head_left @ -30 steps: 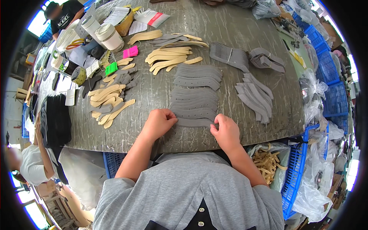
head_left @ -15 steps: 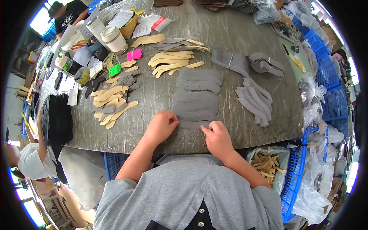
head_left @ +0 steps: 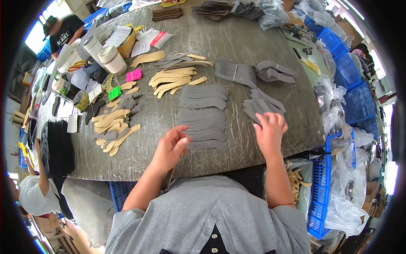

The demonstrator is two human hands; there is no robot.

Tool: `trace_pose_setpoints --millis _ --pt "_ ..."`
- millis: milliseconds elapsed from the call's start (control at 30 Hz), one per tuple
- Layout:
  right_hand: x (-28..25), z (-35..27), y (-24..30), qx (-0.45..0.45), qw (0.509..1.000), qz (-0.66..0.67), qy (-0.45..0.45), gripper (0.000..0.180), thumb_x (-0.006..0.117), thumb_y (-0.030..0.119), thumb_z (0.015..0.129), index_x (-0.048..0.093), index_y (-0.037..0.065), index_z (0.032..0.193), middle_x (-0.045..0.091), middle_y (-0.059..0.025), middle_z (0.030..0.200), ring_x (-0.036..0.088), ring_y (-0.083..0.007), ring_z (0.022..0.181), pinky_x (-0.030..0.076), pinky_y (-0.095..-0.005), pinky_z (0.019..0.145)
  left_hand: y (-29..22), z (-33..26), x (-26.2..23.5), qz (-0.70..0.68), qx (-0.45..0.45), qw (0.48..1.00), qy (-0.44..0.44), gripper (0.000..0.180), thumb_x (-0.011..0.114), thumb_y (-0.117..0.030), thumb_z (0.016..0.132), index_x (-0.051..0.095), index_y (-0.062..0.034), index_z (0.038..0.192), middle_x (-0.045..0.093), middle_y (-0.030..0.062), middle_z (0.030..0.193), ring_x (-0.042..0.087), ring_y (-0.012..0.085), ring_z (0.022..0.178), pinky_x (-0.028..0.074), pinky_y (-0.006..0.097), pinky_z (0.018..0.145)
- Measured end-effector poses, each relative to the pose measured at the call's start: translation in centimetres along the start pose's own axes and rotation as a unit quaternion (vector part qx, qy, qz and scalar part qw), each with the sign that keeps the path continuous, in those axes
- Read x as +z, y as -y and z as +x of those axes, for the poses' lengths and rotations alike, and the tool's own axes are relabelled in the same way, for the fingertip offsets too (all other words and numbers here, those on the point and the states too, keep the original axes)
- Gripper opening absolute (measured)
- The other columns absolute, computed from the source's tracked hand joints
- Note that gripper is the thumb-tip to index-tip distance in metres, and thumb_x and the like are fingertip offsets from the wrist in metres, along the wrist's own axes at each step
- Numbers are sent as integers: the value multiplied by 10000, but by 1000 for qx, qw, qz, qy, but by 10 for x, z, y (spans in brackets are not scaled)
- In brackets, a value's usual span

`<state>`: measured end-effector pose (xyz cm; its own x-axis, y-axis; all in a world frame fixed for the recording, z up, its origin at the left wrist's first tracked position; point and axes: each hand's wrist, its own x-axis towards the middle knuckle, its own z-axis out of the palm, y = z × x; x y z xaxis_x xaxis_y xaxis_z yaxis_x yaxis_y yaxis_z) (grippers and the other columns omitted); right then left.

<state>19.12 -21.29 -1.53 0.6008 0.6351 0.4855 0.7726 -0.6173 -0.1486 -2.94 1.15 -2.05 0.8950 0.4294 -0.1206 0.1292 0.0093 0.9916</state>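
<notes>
Two groups of overlapping curved grey strips, a farther row (head_left: 204, 96) and a nearer row (head_left: 203, 129), lie in the middle of the table. Beside the left ends of the nearer row is my left hand (head_left: 170, 147), its thumb and forefinger apart and nothing between them. My right hand (head_left: 271, 132) is over the near end of a fanned pile of grey strips (head_left: 264, 102), fingers spread. Whether its fingertips touch the pile I cannot tell. Behind that pile lie a tied grey bundle (head_left: 234, 73) and a second, curled bundle (head_left: 275, 71).
Cream strips (head_left: 173, 80) and a mixed cream and grey heap (head_left: 112, 127) lie to the left. White jars (head_left: 112, 59), pink tags (head_left: 133, 75) and green tags (head_left: 114, 93) stand beyond. A blue basket (head_left: 319, 190) is at the right edge. Other people are at the left.
My right hand has left the nearest strip of the row and moved right to the fanned pile, fingers spreading. My left hand has opened beside the row. The view has shifted.
</notes>
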Motion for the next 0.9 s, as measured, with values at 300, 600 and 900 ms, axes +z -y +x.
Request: trace_pose_setpoints --millis 300,600,900 --pt "12 6 114 -110 836 481 239 109 642 58 766 667 36 869 643 -134 809 613 -355 806 492 -428 715 -25 12 31 286 236 929 -12 788 534 -613 875 414 1 1355 549 203 1157 590 323 879 514 413 786" --pt "6 30 120 -118 831 416 351 125 645 125 771 686 38 851 669 -146 831 636 -352 788 492 -435 679 -14 7 28 241 238 938 -79 800 516 -634 879 405 1 1352 531 200 1161 583 306 868 509 413 744" --pt "15 -5 121 -44 803 545 238 108 671 125 773 677 29 821 667 -161 840 641 -340 721 499 -418 647 -21 6 31 295 259 920 15 850 479 -693 845 410 -12 1349 499 218 1229 603 344 885 524 424 755"
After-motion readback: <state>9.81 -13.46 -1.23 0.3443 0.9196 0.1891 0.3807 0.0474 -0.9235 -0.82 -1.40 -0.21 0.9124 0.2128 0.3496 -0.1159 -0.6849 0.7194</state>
